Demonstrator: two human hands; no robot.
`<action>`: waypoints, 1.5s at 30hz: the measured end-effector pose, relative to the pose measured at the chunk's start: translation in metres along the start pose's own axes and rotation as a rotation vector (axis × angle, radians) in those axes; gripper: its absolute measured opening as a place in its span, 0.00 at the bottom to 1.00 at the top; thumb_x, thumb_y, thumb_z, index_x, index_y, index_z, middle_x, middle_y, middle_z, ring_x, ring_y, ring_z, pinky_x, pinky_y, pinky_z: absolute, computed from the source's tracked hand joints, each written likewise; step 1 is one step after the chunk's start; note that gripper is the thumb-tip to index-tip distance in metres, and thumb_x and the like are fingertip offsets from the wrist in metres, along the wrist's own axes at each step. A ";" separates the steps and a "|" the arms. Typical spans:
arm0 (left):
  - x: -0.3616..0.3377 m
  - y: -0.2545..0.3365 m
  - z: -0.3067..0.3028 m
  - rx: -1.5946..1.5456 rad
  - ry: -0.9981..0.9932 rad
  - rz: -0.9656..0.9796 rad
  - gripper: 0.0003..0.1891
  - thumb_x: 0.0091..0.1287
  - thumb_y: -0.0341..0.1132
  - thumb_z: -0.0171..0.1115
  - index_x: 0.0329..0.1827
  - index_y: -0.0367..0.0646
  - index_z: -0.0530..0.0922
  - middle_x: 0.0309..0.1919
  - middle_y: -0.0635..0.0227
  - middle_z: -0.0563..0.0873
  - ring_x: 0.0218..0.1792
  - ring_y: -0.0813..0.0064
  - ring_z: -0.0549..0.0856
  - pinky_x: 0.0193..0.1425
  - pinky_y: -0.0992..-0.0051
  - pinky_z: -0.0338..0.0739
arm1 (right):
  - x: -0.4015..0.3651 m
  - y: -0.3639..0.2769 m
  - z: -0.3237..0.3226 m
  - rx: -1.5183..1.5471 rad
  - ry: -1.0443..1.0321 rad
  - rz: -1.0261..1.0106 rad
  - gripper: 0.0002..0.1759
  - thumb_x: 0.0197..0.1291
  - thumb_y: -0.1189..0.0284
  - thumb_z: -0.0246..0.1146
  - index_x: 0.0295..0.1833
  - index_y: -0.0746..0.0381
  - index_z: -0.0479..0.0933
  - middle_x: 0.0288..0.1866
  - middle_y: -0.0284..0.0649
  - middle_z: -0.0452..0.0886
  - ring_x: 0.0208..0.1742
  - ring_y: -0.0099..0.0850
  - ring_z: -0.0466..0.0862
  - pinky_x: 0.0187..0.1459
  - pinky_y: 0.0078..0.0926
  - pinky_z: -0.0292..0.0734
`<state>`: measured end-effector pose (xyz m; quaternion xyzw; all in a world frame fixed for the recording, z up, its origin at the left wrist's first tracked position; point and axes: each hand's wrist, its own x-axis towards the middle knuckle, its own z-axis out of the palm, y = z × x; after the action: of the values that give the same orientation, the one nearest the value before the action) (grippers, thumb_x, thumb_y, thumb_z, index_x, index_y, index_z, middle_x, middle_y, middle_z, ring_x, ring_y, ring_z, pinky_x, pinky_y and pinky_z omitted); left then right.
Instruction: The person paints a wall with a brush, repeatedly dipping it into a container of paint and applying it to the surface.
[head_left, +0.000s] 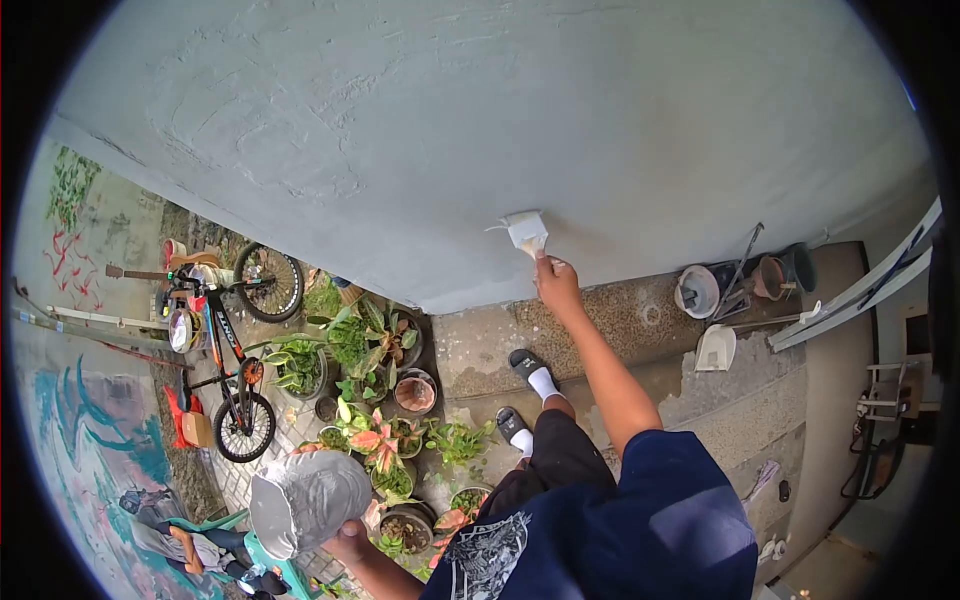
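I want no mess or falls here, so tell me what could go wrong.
The grey container in the left hand might tip and spill near the potted plants, though its contents are hidden. The brush in the right hand, held at the wall, could drip onto the step. The sandals are close to those plants, so a careless sidestep may mean a stumble.

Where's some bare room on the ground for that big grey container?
The grey container could probably fit on the bare pebbly ledge, between the sandals and the white bucket, or on the bare concrete between the white dustpan and the pale cloth. It's crowded on the left, where potted plants stand close together beside the bicycle.
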<state>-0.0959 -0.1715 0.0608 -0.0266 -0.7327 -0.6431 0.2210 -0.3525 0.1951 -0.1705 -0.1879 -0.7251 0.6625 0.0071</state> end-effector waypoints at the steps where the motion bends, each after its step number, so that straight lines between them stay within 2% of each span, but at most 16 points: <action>1: 0.003 -0.001 -0.002 -0.004 0.005 0.002 0.63 0.48 0.65 0.75 0.77 0.33 0.51 0.72 0.46 0.65 0.72 0.52 0.67 0.76 0.54 0.59 | -0.020 -0.034 -0.005 0.170 -0.021 -0.119 0.23 0.77 0.56 0.51 0.31 0.61 0.70 0.18 0.30 0.68 0.17 0.19 0.66 0.21 0.18 0.62; 4: 0.007 -0.001 0.004 -0.003 -0.008 0.012 0.63 0.48 0.66 0.75 0.77 0.32 0.51 0.72 0.46 0.65 0.71 0.52 0.67 0.76 0.54 0.59 | -0.043 -0.135 -0.018 0.331 -0.005 -0.433 0.22 0.79 0.57 0.48 0.33 0.60 0.69 0.21 0.28 0.66 0.19 0.16 0.64 0.21 0.16 0.59; 7: 0.016 -0.003 0.011 -0.012 -0.015 0.031 0.64 0.48 0.67 0.74 0.77 0.32 0.51 0.72 0.46 0.66 0.71 0.51 0.67 0.76 0.53 0.59 | -0.019 -0.142 -0.009 0.248 0.045 -0.578 0.19 0.78 0.60 0.49 0.38 0.64 0.72 0.23 0.31 0.73 0.23 0.19 0.70 0.28 0.24 0.69; 10: 0.027 -0.004 0.014 0.001 -0.031 0.028 0.64 0.48 0.67 0.74 0.76 0.32 0.51 0.72 0.46 0.66 0.71 0.51 0.68 0.76 0.53 0.59 | 0.031 -0.051 0.030 0.117 0.074 -0.491 0.21 0.79 0.57 0.48 0.36 0.62 0.69 0.22 0.32 0.69 0.22 0.21 0.67 0.27 0.23 0.67; 15: 0.022 -0.002 0.018 0.026 -0.049 0.026 0.64 0.48 0.69 0.73 0.76 0.32 0.51 0.71 0.45 0.66 0.71 0.51 0.68 0.76 0.53 0.60 | 0.038 0.129 0.064 -0.258 0.236 -0.349 0.23 0.76 0.56 0.49 0.47 0.66 0.78 0.33 0.45 0.83 0.38 0.35 0.85 0.41 0.34 0.77; 18: 0.024 0.000 0.014 0.057 -0.061 0.018 0.64 0.48 0.70 0.72 0.76 0.32 0.51 0.71 0.45 0.67 0.70 0.50 0.68 0.76 0.53 0.60 | 0.046 0.194 0.069 -0.321 0.198 -0.066 0.26 0.74 0.53 0.51 0.48 0.68 0.78 0.34 0.56 0.83 0.39 0.49 0.86 0.41 0.42 0.79; 20: 0.027 0.000 0.016 0.077 -0.066 0.010 0.65 0.48 0.71 0.72 0.76 0.32 0.51 0.71 0.45 0.67 0.70 0.50 0.68 0.76 0.52 0.60 | 0.061 0.218 0.066 -0.077 0.142 0.913 0.32 0.72 0.50 0.51 0.49 0.73 0.78 0.36 0.60 0.84 0.43 0.55 0.85 0.44 0.45 0.79; 21: 0.031 -0.001 0.020 0.085 -0.069 0.017 0.65 0.48 0.71 0.71 0.76 0.31 0.51 0.71 0.45 0.67 0.70 0.50 0.68 0.75 0.52 0.60 | 0.072 0.213 0.061 -0.069 0.136 0.915 0.32 0.72 0.50 0.51 0.49 0.73 0.78 0.36 0.60 0.84 0.43 0.55 0.85 0.44 0.45 0.79; 24: 0.026 0.002 0.027 0.096 -0.091 0.024 0.65 0.48 0.72 0.71 0.76 0.31 0.51 0.70 0.45 0.67 0.70 0.50 0.68 0.75 0.52 0.60 | 0.084 0.201 0.052 -0.170 0.171 0.788 0.35 0.72 0.48 0.51 0.44 0.76 0.78 0.36 0.62 0.84 0.44 0.57 0.85 0.47 0.47 0.79; 26: 0.029 -0.002 0.030 0.073 -0.085 0.024 0.65 0.48 0.72 0.70 0.76 0.31 0.51 0.70 0.45 0.67 0.70 0.50 0.69 0.75 0.52 0.60 | 0.084 0.185 0.037 -0.365 0.048 0.464 0.35 0.71 0.48 0.52 0.37 0.74 0.80 0.36 0.60 0.85 0.42 0.57 0.85 0.47 0.47 0.79; 27: 0.031 -0.003 0.031 0.058 -0.084 0.028 0.65 0.48 0.73 0.70 0.76 0.31 0.51 0.70 0.45 0.67 0.70 0.50 0.69 0.75 0.52 0.60 | 0.074 0.178 0.031 -0.366 0.082 0.319 0.35 0.71 0.47 0.55 0.27 0.71 0.80 0.24 0.50 0.82 0.21 0.38 0.82 0.24 0.37 0.74; 31: 0.019 -0.017 0.020 0.200 0.127 -0.093 0.66 0.47 0.75 0.69 0.76 0.31 0.52 0.70 0.44 0.68 0.70 0.50 0.69 0.75 0.52 0.60 | 0.028 0.080 0.011 -0.339 0.124 0.109 0.31 0.72 0.50 0.55 0.26 0.66 0.77 0.20 0.40 0.79 0.18 0.30 0.76 0.22 0.30 0.70; 33: 0.010 -0.013 0.016 0.210 0.120 -0.089 0.66 0.47 0.75 0.68 0.76 0.31 0.52 0.69 0.45 0.68 0.69 0.50 0.69 0.74 0.52 0.61 | -0.007 -0.001 -0.004 0.082 0.042 -0.030 0.27 0.75 0.53 0.53 0.27 0.61 0.73 0.18 0.29 0.71 0.17 0.21 0.68 0.19 0.23 0.63; 38: -0.012 0.003 0.005 0.285 0.099 -0.065 0.65 0.48 0.78 0.63 0.74 0.30 0.54 0.67 0.45 0.69 0.67 0.50 0.71 0.72 0.52 0.63 | -0.025 -0.112 -0.020 0.370 0.001 -0.207 0.21 0.76 0.59 0.53 0.39 0.66 0.75 0.20 0.35 0.72 0.23 0.24 0.72 0.30 0.28 0.69; 41: -0.015 0.000 0.007 0.316 0.094 -0.035 0.65 0.48 0.80 0.60 0.74 0.30 0.55 0.66 0.46 0.70 0.65 0.51 0.73 0.71 0.53 0.65 | 0.017 -0.048 0.014 0.087 0.123 -0.350 0.19 0.76 0.59 0.52 0.44 0.66 0.76 0.24 0.42 0.77 0.25 0.36 0.77 0.34 0.32 0.72; 45: 0.002 -0.021 0.013 0.395 0.076 0.031 0.65 0.49 0.83 0.55 0.73 0.29 0.57 0.65 0.46 0.71 0.63 0.51 0.74 0.69 0.53 0.67 | 0.039 0.129 0.058 -0.214 0.354 -0.327 0.22 0.74 0.55 0.51 0.51 0.64 0.79 0.40 0.58 0.84 0.44 0.61 0.82 0.46 0.47 0.77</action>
<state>-0.1083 -0.1636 0.0406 0.0305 -0.8352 -0.4841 0.2592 -0.3697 0.1570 -0.3109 -0.1808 -0.7992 0.5289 0.2211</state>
